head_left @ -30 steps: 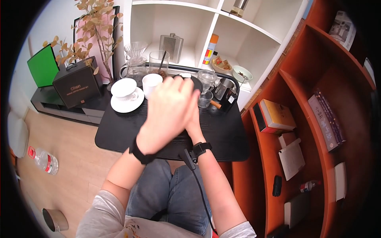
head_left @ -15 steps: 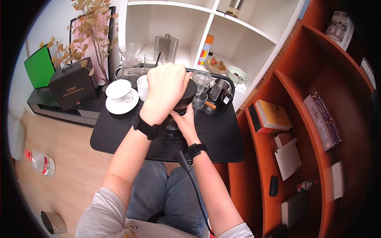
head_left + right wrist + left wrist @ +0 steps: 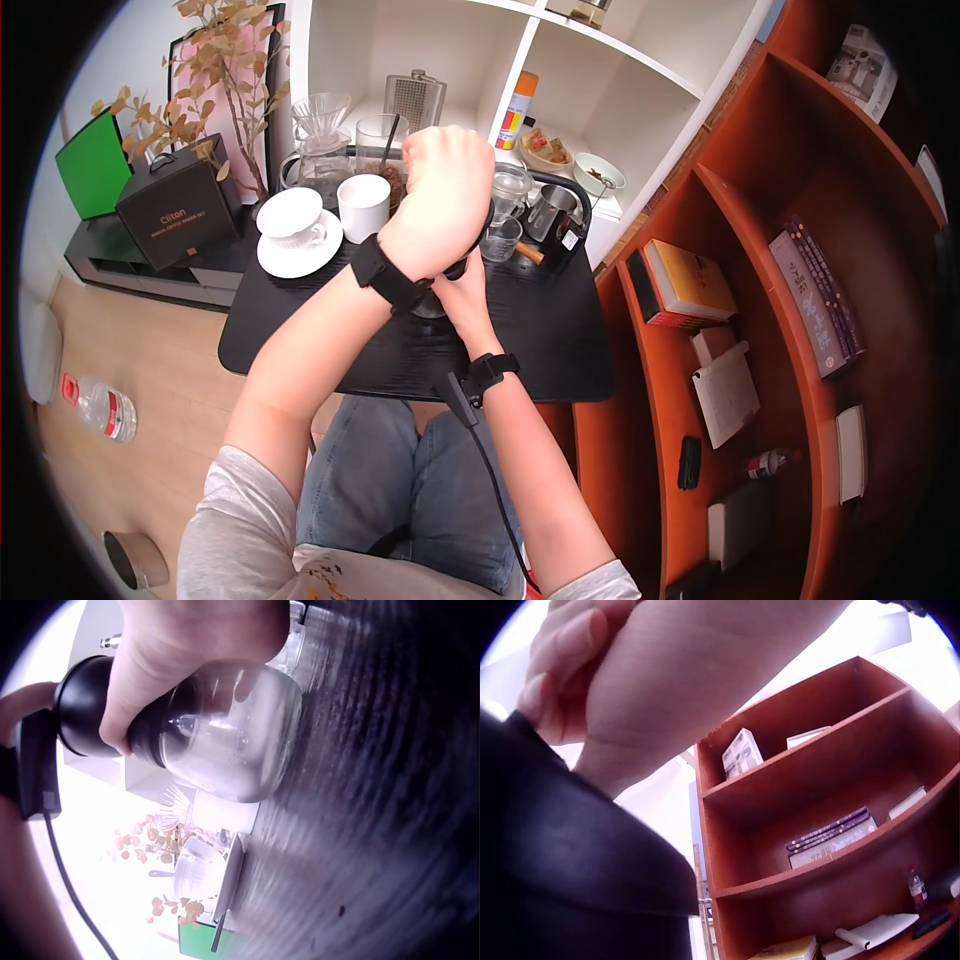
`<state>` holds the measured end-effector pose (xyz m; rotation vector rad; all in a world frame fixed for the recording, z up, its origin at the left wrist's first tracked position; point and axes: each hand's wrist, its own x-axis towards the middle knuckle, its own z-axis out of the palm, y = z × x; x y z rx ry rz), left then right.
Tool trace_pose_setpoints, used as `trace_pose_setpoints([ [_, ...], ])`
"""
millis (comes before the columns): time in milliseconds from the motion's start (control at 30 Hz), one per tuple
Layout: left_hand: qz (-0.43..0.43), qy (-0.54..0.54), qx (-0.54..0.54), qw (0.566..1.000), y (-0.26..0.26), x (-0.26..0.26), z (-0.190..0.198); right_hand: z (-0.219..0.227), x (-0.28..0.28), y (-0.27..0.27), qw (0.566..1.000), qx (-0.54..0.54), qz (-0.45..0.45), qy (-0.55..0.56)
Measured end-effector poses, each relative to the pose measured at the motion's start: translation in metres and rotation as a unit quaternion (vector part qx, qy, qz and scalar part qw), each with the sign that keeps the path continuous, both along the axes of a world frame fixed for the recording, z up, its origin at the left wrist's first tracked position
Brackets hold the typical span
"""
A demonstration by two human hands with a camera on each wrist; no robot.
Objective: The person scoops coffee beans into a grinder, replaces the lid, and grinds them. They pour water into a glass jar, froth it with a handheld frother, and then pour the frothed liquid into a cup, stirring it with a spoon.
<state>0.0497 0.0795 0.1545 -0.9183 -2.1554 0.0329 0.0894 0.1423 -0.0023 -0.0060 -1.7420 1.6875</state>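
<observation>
**Operator:** Locate the jar.

**Technician:** The black-topped glass jar (image 3: 225, 739) is at the centre of the black table (image 3: 550, 325), between the hands. It appears upright, with its base at the tabletop. Take it as the clock centre, with 6 o'clock toward the person.

**Operator:** State of the grip?

**Technician:** The right hand (image 3: 202, 634) grasps the jar around its neck and upper glass. The left hand (image 3: 443, 195) is clenched at the black upper end; its exact contact is hidden, so I cannot tell which part it holds.

**Operator:** Primary fault risk?

**Technician:** Tipping. Sideways force from the left hand acts high on the jar; if the right hand slackens, the base could slide or lift. Smooth glass could also turn within the grip.

**Operator:** Collision hazards?

**Technician:** Nearest are the white mug (image 3: 363, 208), at 10 to 11 o'clock, and the small glass cup (image 3: 501, 240), at 2 o'clock. Farther out are the white cup (image 3: 290, 214) on its saucer (image 3: 292, 269), near 10, and the metal pitcher (image 3: 550, 212), at 2. A wide elbow or wrist swing could knock them.

**Operator:** Cable?

**Technician:** The cable (image 3: 60, 870) hangs from the right wrist. It could snag at the table's 6 o'clock edge and jerk the supporting hand.
</observation>
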Motion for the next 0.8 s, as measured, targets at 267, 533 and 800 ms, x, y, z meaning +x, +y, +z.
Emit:
trace_pose_setpoints([
  [267, 0.137, 0.011, -0.130, 0.982, 0.018, 0.020, 0.009, -0.011, -0.009, 0.009, 0.999, 0.032, 0.009, -0.014],
  [533, 0.153, 0.057, -0.208, 0.964, 0.015, 0.027, 0.009, -0.011, -0.009, 0.008, 0.997, 0.071, -0.025, -0.011],
  [800, 0.058, 0.055, -0.071, 0.994, 0.000, 0.015, 0.003, 0.004, 0.006, -0.012, 0.992, 0.037, -0.116, 0.026],
])
